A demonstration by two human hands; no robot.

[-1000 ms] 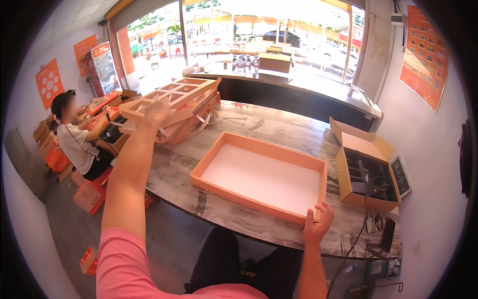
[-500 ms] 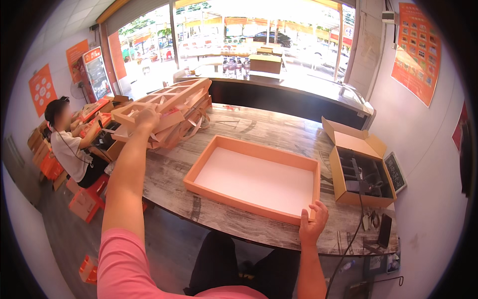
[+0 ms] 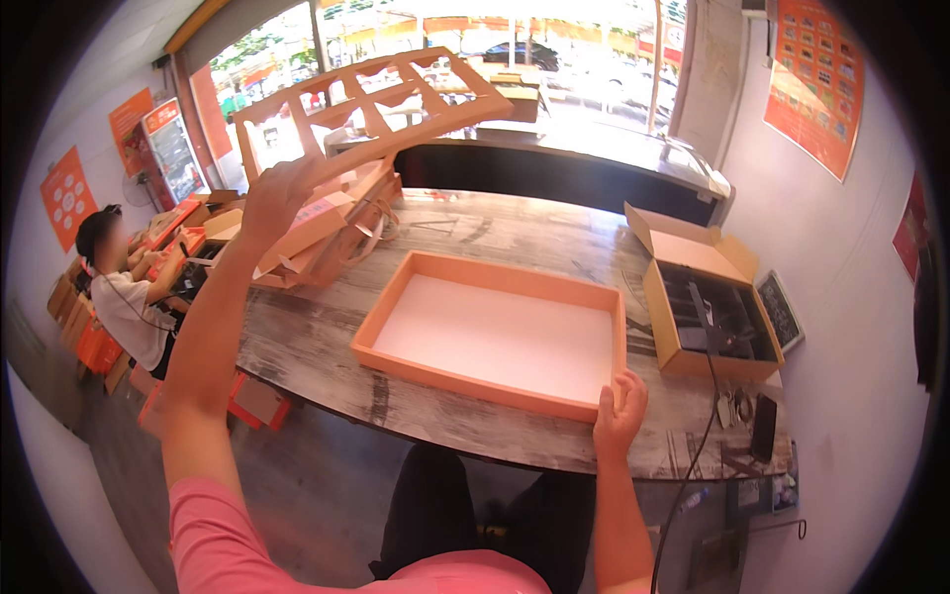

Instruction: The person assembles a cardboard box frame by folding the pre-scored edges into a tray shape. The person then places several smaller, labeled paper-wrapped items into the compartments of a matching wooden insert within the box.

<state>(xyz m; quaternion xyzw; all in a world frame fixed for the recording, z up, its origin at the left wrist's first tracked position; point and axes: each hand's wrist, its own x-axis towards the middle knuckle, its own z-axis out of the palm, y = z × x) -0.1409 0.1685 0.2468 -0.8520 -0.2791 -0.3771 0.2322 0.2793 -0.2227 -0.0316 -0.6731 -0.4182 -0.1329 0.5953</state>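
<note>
My left hand [image 3: 275, 203] is closed on the near left corner of an orange-brown cardboard divider frame [image 3: 426, 130] with several open compartments. The frame hangs tilted in the air above a pile of folded cardboard pieces [image 3: 327, 226] at the table's left. In front of me lies a shallow, open, orange-brown box tray [image 3: 475, 388] with a white inside and nothing in it. My right hand [image 3: 620, 411] grips the tray's near right corner, thumb at the front and fingers curled around the side.
An open cardboard box [image 3: 708, 327] holding dark items stands right on the wood-patterned table [image 3: 475, 220], with a black cable trailing from it. Near it lies a dark phone-like block [image 3: 763, 428]. At left a seated person [image 3: 129, 287] works among orange boxes. A counter [image 3: 554, 178] stands behind.
My left hand has lifted the divider frame up off the cardboard pile. My right hand stays on the tray's corner. The whole view has shifted slightly.
</note>
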